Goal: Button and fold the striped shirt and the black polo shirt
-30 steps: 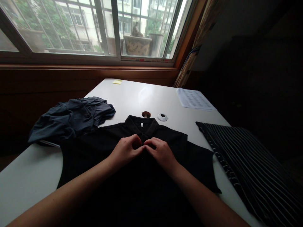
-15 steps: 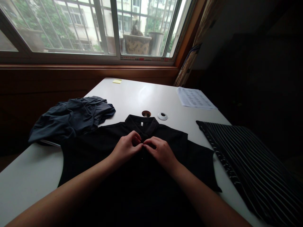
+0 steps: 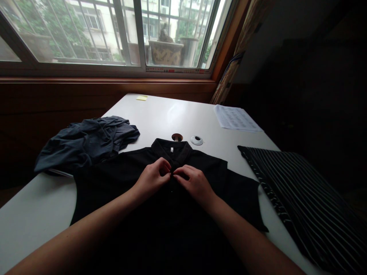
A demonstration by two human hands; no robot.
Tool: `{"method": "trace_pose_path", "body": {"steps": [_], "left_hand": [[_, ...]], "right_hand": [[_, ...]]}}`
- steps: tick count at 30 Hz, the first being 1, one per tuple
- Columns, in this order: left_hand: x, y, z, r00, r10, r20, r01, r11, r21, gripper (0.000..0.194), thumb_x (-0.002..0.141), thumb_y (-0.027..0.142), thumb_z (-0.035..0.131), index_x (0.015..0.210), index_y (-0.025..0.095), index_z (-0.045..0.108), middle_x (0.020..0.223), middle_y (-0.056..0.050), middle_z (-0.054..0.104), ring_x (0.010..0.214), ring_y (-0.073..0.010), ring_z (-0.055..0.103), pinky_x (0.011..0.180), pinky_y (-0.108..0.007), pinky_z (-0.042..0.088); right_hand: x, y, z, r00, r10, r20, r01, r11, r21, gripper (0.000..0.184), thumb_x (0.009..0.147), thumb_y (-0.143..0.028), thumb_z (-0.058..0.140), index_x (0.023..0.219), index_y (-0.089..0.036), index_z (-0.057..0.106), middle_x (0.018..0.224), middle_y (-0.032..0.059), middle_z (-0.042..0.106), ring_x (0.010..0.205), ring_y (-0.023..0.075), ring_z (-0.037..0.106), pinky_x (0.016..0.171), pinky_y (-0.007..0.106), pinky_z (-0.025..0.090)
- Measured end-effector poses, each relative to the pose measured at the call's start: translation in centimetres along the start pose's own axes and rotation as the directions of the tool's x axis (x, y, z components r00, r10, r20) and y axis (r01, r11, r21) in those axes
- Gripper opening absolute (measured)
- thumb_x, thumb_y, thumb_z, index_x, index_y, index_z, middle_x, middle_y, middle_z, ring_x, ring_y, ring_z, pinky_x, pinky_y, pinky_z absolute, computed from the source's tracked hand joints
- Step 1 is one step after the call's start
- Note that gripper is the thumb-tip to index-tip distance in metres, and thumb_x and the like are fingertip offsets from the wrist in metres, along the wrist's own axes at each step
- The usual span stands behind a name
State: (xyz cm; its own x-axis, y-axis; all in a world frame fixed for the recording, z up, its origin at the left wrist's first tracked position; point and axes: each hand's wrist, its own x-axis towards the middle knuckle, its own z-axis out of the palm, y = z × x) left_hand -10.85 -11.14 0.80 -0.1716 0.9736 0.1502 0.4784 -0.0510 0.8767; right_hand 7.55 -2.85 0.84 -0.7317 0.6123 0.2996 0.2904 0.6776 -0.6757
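Note:
A black collared shirt [image 3: 200, 229] lies spread face up, its collar towards the window and a small white label inside the neck. Just below the collar, my left hand [image 3: 153, 175] pinches the front placket from the left side. My right hand [image 3: 196, 180] pinches the same placket from the right, its fingertips almost meeting those of the left. What exactly sits between the fingertips is too dark and small to make out. A tiny pale dot, perhaps a button, shows on the placket below the hands.
A crumpled dark blue-grey garment [image 3: 91, 141] lies at the left of the white table [image 3: 160, 114]. Striped black cloth [image 3: 301, 183] is on the right. Papers [image 3: 236, 117], a yellow sticky note [image 3: 142, 98], a round cable hole [image 3: 177, 137] and its loose cover [image 3: 197, 140] lie farther back.
The fingertips have shifted very slightly, with a small gap opening between the left and right ones. The shirt and everything around it stay in place.

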Motion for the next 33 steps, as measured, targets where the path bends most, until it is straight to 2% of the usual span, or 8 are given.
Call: {"method": "trace_pose_path", "body": {"steps": [12, 22, 33], "left_hand": [[0.16, -0.14, -0.1, 1.0, 0.007, 0.011, -0.007, 0.999, 0.032, 0.012, 0.08, 0.016, 0.064, 0.09, 0.021, 0.059, 0.081, 0.002, 0.065, 0.076, -0.0151, 0.063, 0.068, -0.026, 0.047], [0.26, -0.56, -0.14, 1.0, -0.014, 0.004, 0.014, 1.0, -0.006, 0.011, 0.08, 0.019, 0.065, 0.088, 0.021, 0.058, 0.08, 0.002, 0.064, 0.074, -0.0153, 0.062, 0.066, -0.026, 0.046], [0.18, -0.26, -0.15, 1.0, 0.003, 0.003, -0.003, 1.0, -0.001, 0.014, 0.081, 0.024, 0.067, 0.088, 0.021, 0.055, 0.082, 0.001, 0.063, 0.076, -0.0154, 0.062, 0.068, -0.026, 0.046]], "right_hand": [[0.01, 0.07, 0.1, 1.0, -0.002, 0.001, 0.002, 1.0, 0.005, 0.009, 0.089, -0.016, 0.07, 0.095, -0.023, 0.071, 0.09, 0.0012, 0.069, 0.087, 0.0176, 0.067, 0.082, 0.03, 0.051], [-0.15, -0.26, 0.17, 0.996, -0.086, -0.012, 0.084, 0.992, -0.094, 0.01, 0.092, -0.017, 0.067, 0.098, -0.022, 0.072, 0.094, 0.0036, 0.07, 0.091, 0.0199, 0.067, 0.087, 0.032, 0.051], [-0.11, -0.32, 0.08, 0.997, -0.083, 0.003, 0.083, 0.992, -0.099, 0.011, 0.093, -0.017, 0.066, 0.1, -0.023, 0.071, 0.094, 0.003, 0.069, 0.09, 0.0188, 0.067, 0.085, 0.03, 0.052]]}}
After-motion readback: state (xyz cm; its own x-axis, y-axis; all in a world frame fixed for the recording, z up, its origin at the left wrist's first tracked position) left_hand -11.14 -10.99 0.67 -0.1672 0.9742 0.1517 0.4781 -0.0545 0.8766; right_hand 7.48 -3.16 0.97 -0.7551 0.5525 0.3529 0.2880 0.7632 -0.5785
